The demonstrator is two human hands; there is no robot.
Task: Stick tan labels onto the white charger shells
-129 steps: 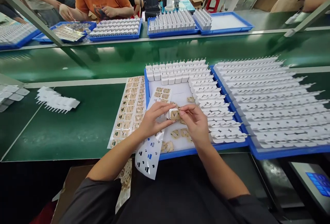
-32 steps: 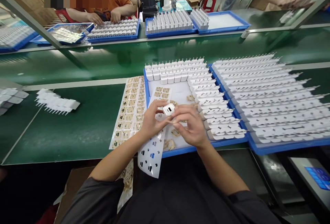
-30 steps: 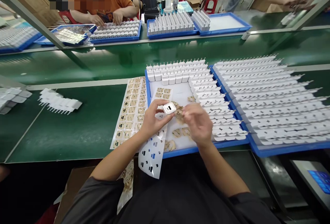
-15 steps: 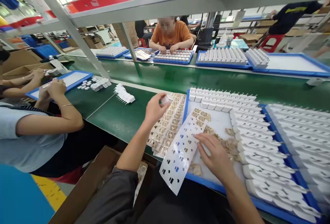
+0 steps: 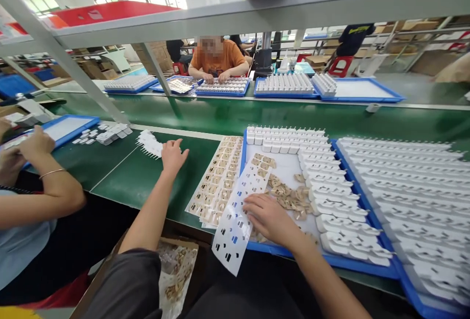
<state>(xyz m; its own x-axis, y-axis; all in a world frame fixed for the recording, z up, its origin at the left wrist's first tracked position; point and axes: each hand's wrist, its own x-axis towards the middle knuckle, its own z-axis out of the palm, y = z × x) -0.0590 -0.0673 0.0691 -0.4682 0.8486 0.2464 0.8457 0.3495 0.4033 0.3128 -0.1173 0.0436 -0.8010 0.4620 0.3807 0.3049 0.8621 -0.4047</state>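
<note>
Left hand out at the row of chargers, right hand on the sticker backing sheet.

Head view: the left hand [image 5: 172,155] is stretched far to the left over the green bench [image 5: 147,182], fingers loosely spread and holding nothing, its fingertips just beside the near end of a short row of white chargers [image 5: 150,144] lying prongs-out; the row's long axis runs away from the hand, up and to the left. The right hand [image 5: 266,216] lies flat and open, pressing on the peeled backing sheet [image 5: 235,223] that hangs over the blue tray [image 5: 330,262] edge. A sheet of tan labels [image 5: 216,182] lies between the two hands, well nearer the right.
</note>
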